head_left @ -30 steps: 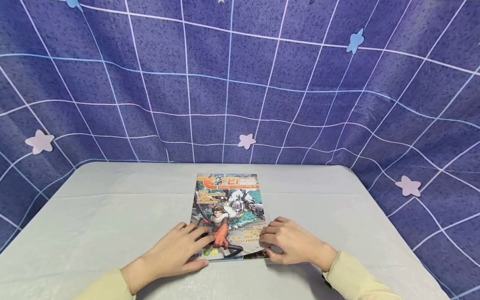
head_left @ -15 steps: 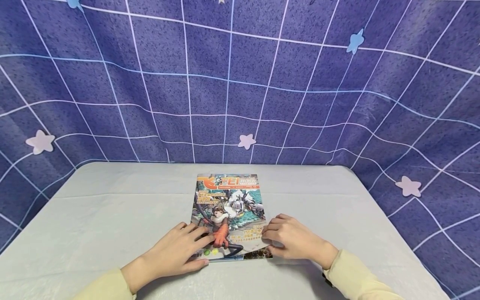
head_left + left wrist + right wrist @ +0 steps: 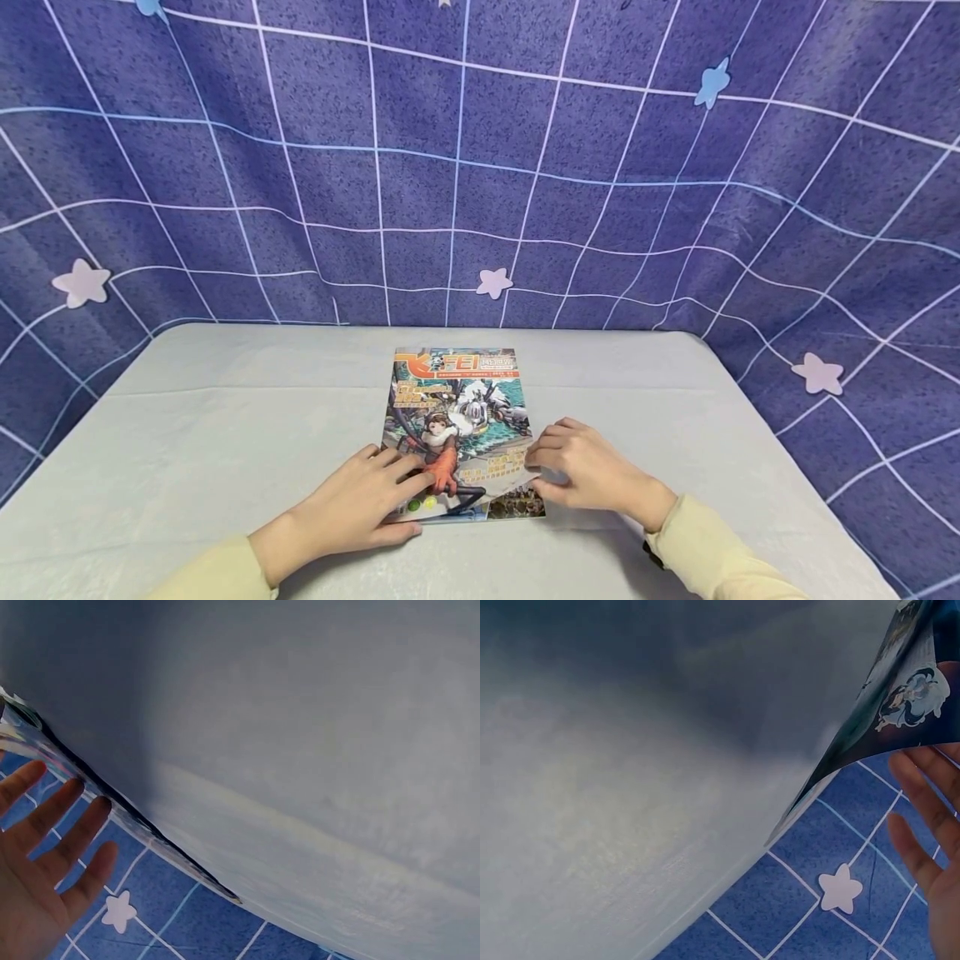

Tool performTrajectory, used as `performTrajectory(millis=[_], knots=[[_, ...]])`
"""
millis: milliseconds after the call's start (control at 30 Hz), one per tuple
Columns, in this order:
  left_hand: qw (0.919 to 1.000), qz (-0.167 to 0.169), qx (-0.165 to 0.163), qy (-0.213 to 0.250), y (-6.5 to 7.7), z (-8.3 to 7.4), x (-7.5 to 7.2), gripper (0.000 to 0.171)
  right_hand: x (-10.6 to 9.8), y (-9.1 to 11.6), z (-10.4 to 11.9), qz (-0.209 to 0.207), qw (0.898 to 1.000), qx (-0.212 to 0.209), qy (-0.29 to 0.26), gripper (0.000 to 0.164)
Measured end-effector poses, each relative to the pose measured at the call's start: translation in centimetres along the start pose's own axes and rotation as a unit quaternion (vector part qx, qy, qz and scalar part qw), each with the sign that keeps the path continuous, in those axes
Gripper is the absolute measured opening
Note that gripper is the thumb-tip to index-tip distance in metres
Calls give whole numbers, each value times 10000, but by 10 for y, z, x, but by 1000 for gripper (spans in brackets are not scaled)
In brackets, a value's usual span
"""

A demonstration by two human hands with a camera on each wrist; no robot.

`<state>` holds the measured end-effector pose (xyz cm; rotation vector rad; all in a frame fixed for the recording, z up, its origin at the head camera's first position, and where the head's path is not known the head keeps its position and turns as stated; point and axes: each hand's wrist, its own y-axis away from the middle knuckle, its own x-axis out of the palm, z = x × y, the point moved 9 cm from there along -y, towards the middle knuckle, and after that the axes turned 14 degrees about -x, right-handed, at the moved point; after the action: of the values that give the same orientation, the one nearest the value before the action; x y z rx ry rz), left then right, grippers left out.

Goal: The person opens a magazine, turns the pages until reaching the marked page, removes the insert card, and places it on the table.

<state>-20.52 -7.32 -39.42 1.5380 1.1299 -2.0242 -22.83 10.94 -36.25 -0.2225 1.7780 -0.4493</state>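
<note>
A magazine point(image 3: 459, 408) with a colourful cartoon cover lies on the pale cloth. My left hand point(image 3: 356, 500) rests on its lower left corner, fingers spread over the cover and thumb along the near edge. At the lower right, my right hand point(image 3: 592, 467) pinches the cover's corner between thumb and fingers and bends it upward. A dark photo page point(image 3: 516, 504) shows beneath the raised corner. From the right wrist, the curled-up cover point(image 3: 915, 694) appears at the upper right beside the fingers. The left wrist view catches the magazine's edge point(image 3: 127, 806) beside my spread fingers.
White cloth covers the table point(image 3: 247, 417) around the magazine. Behind it and at the sides hangs a blue-purple curtain point(image 3: 420, 192) with a grid and star shapes.
My right hand has moved slightly up and away from the near edge, raising the cover's lower right corner further. More of the page beneath shows. The left hand stays nearly still.
</note>
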Motion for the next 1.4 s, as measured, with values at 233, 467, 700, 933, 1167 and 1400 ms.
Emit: performTrajectory(millis=[233, 467, 700, 933, 1167, 1400], knots=[[9998, -171, 56, -34, -2, -2, -3, 51, -5, -3, -2, -188, 9998, 17, 34, 16], [9998, -198, 56, -68, -4, -4, -2, 49, -9, -6, -3, -210, 9997, 121, 59, 15], [9998, -184, -5, 40, -4, -2, -3, 46, -10, -6, -6, -196, 9994, 283, 70, 17], [9998, -63, -130, 137, -4, 1, -2, 44, -11, -3, -11, -203, 9990, 365, 171, 21], [9992, 19, -321, 251, -3, 5, -3, 45, -13, 0, -16, -82, 9979, 561, 300, 29], [9984, -131, -463, 290, -2, 8, -8, 42, -16, 1, -19, -115, 9971, 670, 343, 34]])
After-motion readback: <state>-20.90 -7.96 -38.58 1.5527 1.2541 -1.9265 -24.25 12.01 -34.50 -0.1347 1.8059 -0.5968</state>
